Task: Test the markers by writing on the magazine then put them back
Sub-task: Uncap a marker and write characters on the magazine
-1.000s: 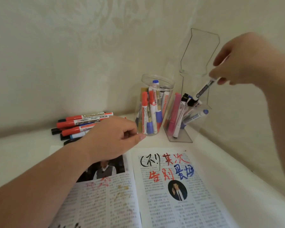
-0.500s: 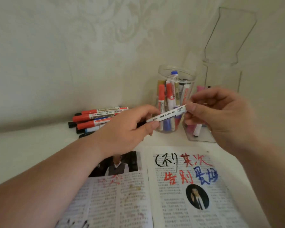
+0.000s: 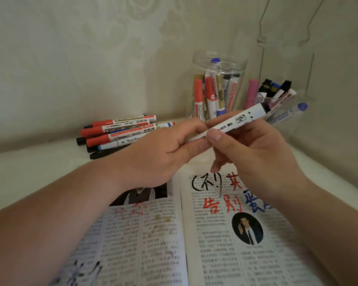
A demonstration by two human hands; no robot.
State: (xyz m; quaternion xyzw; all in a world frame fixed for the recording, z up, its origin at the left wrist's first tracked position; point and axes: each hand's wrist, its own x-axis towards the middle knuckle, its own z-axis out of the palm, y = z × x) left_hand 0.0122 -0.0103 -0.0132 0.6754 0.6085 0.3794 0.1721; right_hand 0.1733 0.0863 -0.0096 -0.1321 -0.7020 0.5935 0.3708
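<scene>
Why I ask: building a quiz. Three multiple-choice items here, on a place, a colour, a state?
1. The loose marker pile lies where from the clear jar? A inside B left C right
2. Barrel colour of the held marker: A red B gold C white
3. The held marker is: A pinched by both hands B in the pile C in the jar
Answers: B, pile lies left of the jar; C, white with black print; A, left hand and right hand both pinch it.

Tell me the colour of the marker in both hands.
The marker is white with black print and a black end; best in head view.
</scene>
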